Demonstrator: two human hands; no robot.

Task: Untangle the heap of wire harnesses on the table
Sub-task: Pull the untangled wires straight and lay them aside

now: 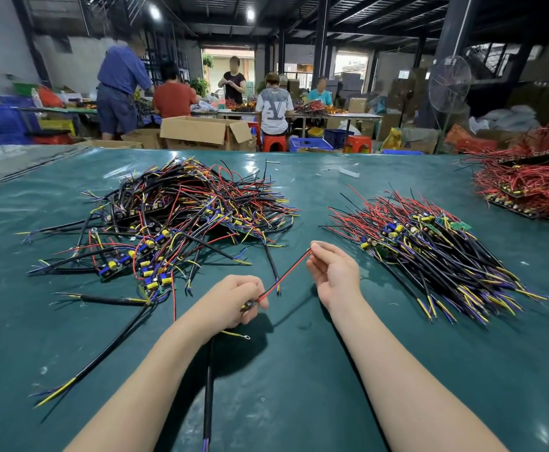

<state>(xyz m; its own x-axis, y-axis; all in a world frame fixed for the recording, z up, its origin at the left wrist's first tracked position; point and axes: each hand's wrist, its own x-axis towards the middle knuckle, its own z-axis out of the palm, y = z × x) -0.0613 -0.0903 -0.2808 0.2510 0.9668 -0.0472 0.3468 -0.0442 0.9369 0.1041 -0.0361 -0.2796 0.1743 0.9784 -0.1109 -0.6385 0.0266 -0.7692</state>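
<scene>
Table (pixel 299 402): green sheet surface; all the wiring below lies on it.
Tangled heap (pixel 181 216): at 10 o'clock from view centre. Black, red, yellow and blue leads cross in all directions, with small circuit boards among them.
Loose black cable (pixel 103 357): at 8 o'clock, lying alone on the table. Its yellow and blue cores fan out at the near end.
Left hand (pixel 234 301): at 6 o'clock, just below centre. Its fingers are curled round the board end of the held harness (pixel 208 386).
Held harness: apart from the heap. Its black cable hangs from the left fist toward 6 o'clock, and a yellow lead with a ring terminal (pixel 239 335) trails beneath the fist.
Red wire (pixel 286 274): stretched straight between the hands, rising toward 1 o'clock.
Right hand (pixel 335 272): at 4 o'clock of centre. Thumb and forefinger pinch the far tip of the red wire; the other fingers are loosely curled.
Aligned pile (pixel 429 252): at 3 o'clock. Its harnesses lie parallel, boards together.
Red heap (pixel 527 187): at 2 o'clock, at the table edge.
Background: at 12 o'clock, people at benches and an open cardboard box (pixel 201 130).
</scene>
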